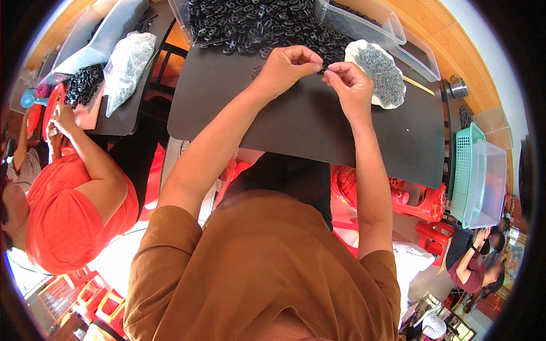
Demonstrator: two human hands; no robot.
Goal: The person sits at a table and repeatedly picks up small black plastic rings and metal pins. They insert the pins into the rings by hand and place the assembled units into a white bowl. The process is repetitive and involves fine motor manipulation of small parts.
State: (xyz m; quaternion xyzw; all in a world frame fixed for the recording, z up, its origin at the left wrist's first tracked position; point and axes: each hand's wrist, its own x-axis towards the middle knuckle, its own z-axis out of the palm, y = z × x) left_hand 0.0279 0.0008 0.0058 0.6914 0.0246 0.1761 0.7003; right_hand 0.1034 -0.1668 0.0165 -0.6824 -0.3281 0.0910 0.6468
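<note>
"Looking through the head view, how far along does the handling seem?"

"Mid-piece, I'd judge. The left hand (284, 67) and the right hand (354, 88) pinch at a small black piece (323, 70), upper centre of the frame, mostly hidden by fingertips."

"Anything finished?"

"I can't tell finished from unfinished. Plenty seems left: a heap of black pieces (244, 23) spreads across the top of the frame, and a white dish (392, 105) of tiny grey pieces (378, 71) sits just right of the right hand."

"And the surface, the room?"

"A dark brown table (307, 128), with a clear bin (364, 25) at upper right and a yellow stick (418, 86) beside the dish. Far left, a person in red (85, 199) sits by another table; a teal basket (466, 170) stands at right, red stools (435, 241) below it."
</note>
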